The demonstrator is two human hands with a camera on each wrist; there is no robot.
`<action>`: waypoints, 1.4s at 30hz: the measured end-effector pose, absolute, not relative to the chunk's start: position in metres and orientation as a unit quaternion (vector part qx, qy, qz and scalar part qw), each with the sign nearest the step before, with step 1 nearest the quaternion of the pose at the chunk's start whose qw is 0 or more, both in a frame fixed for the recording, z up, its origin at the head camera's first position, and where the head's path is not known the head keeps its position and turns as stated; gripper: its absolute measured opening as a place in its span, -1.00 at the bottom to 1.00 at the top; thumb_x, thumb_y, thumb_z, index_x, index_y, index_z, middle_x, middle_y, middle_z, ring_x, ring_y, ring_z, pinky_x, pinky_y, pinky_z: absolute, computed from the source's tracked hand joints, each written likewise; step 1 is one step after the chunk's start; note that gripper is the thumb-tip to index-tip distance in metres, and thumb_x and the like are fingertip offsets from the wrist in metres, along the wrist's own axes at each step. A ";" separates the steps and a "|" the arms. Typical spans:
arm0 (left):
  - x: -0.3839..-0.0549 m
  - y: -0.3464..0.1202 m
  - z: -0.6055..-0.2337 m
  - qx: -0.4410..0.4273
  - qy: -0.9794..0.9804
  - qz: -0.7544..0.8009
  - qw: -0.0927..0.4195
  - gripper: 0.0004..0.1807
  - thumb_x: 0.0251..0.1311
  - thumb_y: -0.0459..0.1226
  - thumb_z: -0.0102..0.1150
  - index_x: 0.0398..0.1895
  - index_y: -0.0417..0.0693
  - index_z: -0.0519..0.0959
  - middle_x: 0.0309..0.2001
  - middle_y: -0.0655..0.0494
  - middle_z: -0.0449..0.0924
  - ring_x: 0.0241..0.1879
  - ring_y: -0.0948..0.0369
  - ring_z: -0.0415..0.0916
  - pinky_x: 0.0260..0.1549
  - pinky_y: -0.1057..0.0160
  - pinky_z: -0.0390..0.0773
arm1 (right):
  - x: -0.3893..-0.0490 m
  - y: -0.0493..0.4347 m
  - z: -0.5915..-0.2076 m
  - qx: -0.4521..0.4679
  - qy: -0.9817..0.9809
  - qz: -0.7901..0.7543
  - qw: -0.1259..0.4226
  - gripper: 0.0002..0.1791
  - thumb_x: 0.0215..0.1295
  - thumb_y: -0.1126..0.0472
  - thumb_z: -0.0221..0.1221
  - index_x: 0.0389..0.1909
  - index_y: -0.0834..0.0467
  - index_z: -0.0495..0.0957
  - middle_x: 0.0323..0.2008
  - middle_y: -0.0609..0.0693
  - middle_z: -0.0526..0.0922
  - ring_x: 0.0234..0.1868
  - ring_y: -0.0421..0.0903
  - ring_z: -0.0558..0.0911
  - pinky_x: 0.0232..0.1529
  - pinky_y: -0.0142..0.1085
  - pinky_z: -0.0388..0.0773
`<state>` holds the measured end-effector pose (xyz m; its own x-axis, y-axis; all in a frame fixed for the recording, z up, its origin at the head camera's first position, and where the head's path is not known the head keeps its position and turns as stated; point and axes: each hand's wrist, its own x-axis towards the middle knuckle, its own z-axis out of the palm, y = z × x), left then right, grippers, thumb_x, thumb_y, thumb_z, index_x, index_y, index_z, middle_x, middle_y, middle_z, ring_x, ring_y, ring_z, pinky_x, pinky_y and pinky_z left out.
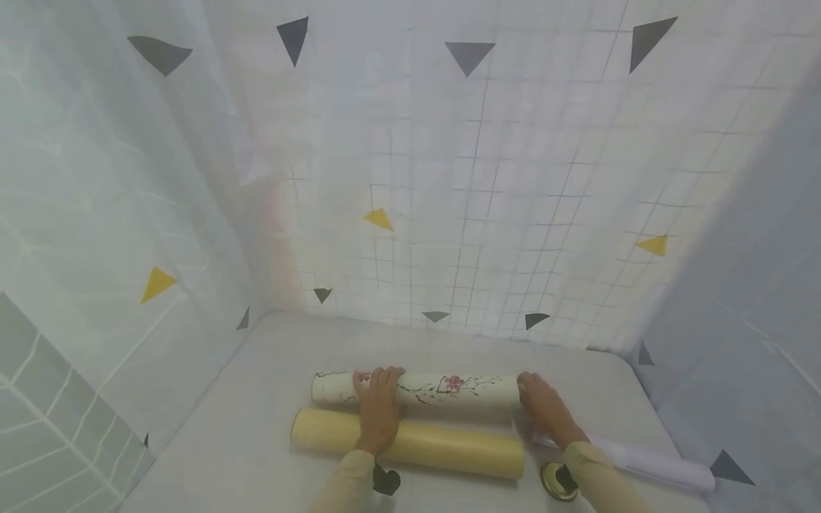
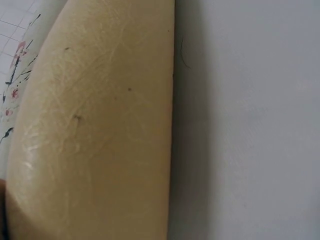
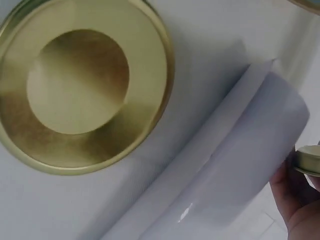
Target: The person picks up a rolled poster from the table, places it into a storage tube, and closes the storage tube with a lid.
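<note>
A white cardboard tube (image 1: 477, 390) printed with red blossoms and dark branches lies crosswise on the table. My left hand (image 1: 378, 410) grips it left of its middle, fingers over the top. At its right end is my right hand (image 1: 545, 406); in the right wrist view its fingers hold a gold-coloured lid (image 3: 307, 160) at that end. Nearer to me lies a yellow tube (image 1: 455, 447), under my left wrist; it fills much of the left wrist view. The left hand is almost wholly out of that view.
A round gold lid (image 3: 77, 82) lies flat on the table (image 1: 212, 463), beside my right sleeve. Right of it is a glossy whitish roll of sheet (image 1: 667, 470), partly behind the right forearm. Pale sheets with grid lines (image 1: 513, 214) hang around the table.
</note>
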<state>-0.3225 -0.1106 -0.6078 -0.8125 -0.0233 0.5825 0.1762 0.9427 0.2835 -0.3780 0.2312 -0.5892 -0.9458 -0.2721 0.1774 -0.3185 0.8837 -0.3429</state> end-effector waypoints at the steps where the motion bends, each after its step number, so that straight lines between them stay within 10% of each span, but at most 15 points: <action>1: -0.322 -0.111 -0.607 -0.039 -0.938 -0.165 0.303 -0.18 -0.39 -0.48 0.55 0.15 0.03 0.57 0.07 0.08 0.70 0.14 0.02 0.57 0.37 -0.49 0.13 | -0.378 0.230 -0.588 0.152 -0.968 0.191 0.059 -0.75 0.50 0.31 -0.03 0.04 0.36 0.50 -0.11 0.25 0.64 -0.09 0.20 0.67 0.01 0.12 0.67; 6: -0.321 -0.111 -0.606 -0.031 -0.937 -0.168 0.305 -0.19 -0.39 -0.44 0.57 0.14 0.04 0.58 0.07 0.09 0.71 0.14 0.04 0.57 0.37 -0.47 0.15 | -0.376 0.224 -0.585 0.136 -0.961 0.237 0.035 -0.59 0.63 0.21 -0.21 0.09 0.41 0.49 -0.04 0.33 0.64 0.03 0.31 0.64 0.19 0.24 0.56; 19: -0.321 -0.107 -0.612 -0.030 -0.941 -0.162 0.294 -0.18 -0.36 -0.46 0.54 0.17 0.08 0.55 0.12 0.11 0.69 0.19 0.06 0.55 0.40 -0.47 0.12 | -0.374 0.222 -0.587 0.105 -0.938 0.327 0.054 -0.75 0.54 0.28 -0.16 -0.11 0.29 0.48 -0.32 0.15 0.60 -0.32 -0.11 0.50 -0.21 -0.17 0.56; 26: -0.323 -0.109 -0.613 -0.027 -0.943 -0.146 0.296 -0.16 -0.37 -0.42 0.56 0.18 0.10 0.55 0.12 0.13 0.69 0.19 0.07 0.55 0.41 -0.46 0.13 | -0.371 0.214 -0.578 0.027 -0.906 0.423 0.002 -0.32 0.67 -0.15 -0.39 -0.21 0.31 0.51 -0.56 0.03 0.50 -0.54 -0.13 0.44 -0.45 -0.32 0.45; 31: -0.325 -0.113 -0.613 -0.031 -0.938 -0.151 0.309 -0.17 -0.37 -0.46 0.51 0.18 0.08 0.54 0.11 0.11 0.69 0.19 0.04 0.55 0.40 -0.46 0.11 | -0.371 0.206 -0.572 0.018 -0.894 0.447 -0.017 -0.28 0.66 -0.20 -0.40 0.20 0.31 0.48 -0.51 0.12 0.57 -0.55 -0.04 0.53 -0.47 -0.27 0.49; 42: -0.321 -0.112 -0.611 -0.038 -0.934 -0.193 0.299 -0.21 -0.31 -0.48 0.49 0.17 0.06 0.56 0.12 0.09 0.69 0.20 0.03 0.54 0.41 -0.47 0.06 | -0.375 0.204 -0.573 0.019 -0.886 0.462 -0.047 -0.30 0.64 -0.22 -0.31 0.29 0.27 0.44 -0.01 0.27 0.64 -0.26 -0.08 0.57 -0.32 -0.25 0.66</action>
<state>-0.3208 -0.1119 -0.6105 -0.8186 -0.0436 0.5727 0.1872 0.9224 0.3378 -0.3748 0.2037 -0.5729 -0.9949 -0.0761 -0.0654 0.0101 0.5727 -0.8197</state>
